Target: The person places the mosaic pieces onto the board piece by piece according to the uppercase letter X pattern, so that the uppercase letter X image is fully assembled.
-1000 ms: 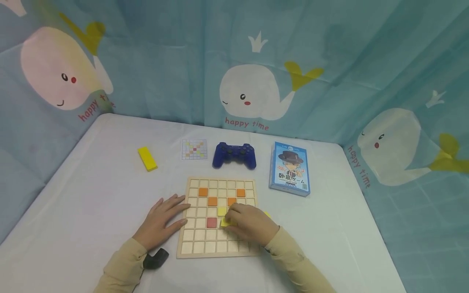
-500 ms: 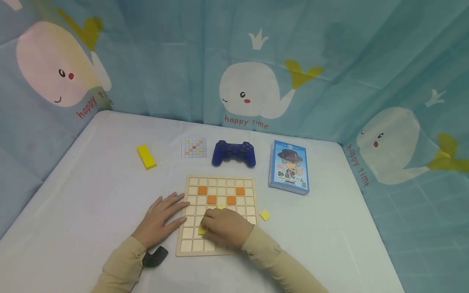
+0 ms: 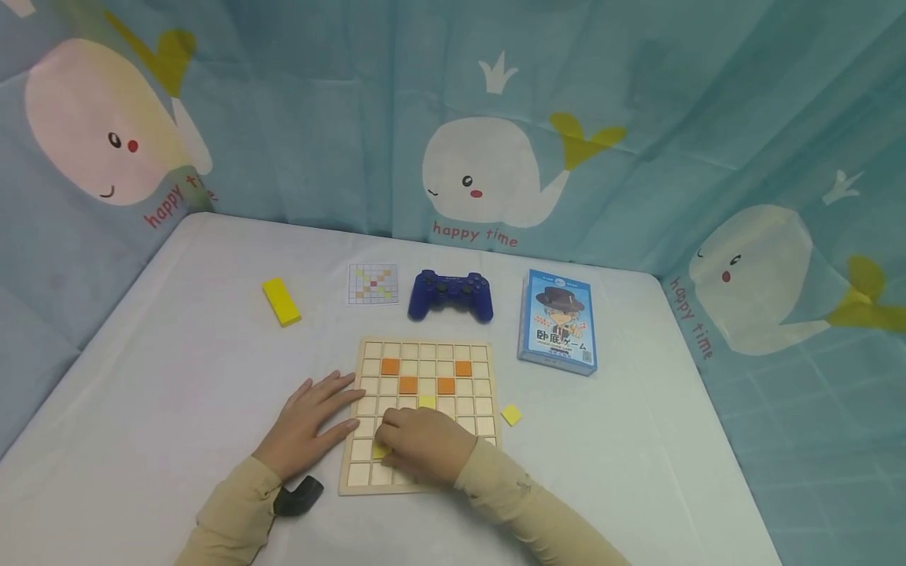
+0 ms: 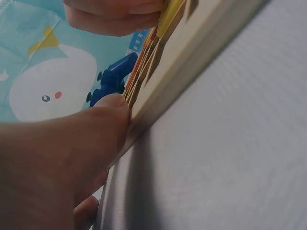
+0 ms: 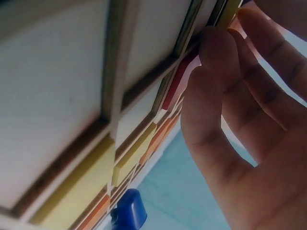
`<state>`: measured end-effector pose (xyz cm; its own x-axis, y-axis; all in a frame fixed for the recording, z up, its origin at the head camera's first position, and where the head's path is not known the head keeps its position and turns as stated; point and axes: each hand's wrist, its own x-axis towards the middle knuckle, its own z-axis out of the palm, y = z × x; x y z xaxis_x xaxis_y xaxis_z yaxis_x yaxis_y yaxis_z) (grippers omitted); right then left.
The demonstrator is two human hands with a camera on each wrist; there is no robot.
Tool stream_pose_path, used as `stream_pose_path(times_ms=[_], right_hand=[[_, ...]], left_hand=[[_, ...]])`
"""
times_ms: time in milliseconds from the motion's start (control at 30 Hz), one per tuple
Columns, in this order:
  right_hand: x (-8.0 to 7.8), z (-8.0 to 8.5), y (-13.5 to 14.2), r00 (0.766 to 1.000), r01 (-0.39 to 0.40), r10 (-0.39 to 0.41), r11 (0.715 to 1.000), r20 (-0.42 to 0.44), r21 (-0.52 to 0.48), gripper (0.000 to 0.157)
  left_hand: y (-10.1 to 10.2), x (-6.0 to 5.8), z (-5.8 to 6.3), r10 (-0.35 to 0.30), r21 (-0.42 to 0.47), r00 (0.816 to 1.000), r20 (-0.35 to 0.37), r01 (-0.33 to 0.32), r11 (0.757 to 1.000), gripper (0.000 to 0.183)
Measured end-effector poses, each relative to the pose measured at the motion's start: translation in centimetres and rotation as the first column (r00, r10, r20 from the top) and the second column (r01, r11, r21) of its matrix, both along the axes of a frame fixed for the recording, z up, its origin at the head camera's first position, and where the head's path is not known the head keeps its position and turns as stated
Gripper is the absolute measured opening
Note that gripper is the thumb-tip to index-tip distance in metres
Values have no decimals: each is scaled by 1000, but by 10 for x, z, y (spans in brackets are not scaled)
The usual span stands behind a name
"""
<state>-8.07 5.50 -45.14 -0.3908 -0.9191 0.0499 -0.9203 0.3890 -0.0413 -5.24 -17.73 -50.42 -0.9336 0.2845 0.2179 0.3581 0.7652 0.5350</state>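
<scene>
A wooden grid board (image 3: 359,474) lies flat on the table. Over its lower left part, my right hand (image 3: 429,444) pinches a yellow square tile (image 3: 381,451), partly hidden by the fingers. From the left wrist, this yellow tile (image 4: 169,18) appears at the board's surface. My left hand (image 3: 304,428) rests on the table, its fingertips and thumb touching the board's left edge. Several orange tiles (image 3: 407,385) sit in the upper cells, with a yellow tile (image 3: 427,402) below them. A red tile (image 5: 182,81) shows beside the fingers in the right wrist view; my hand hides it from the head camera.
A loose yellow tile (image 3: 511,415) lies right of the board. Behind stand a printed pattern card (image 3: 373,284), a blue game controller (image 3: 451,295) and a blue box (image 3: 558,321). A yellow block (image 3: 281,302) lies back left. A black object (image 3: 300,497) is by the left wrist.
My right hand has moved left and slightly down across the board with the yellow tile, uncovering the loose tile at right. The left hand has stayed at the board's edge.
</scene>
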Motion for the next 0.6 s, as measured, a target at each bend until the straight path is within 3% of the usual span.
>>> stream_pose_path(times_ms=[600], right_hand=[[0,-1,-2,1000,22,-22,1000,11,4,24]], left_hand=[[-1,-1,-3,0,6,1000,-10,0,1000,41]])
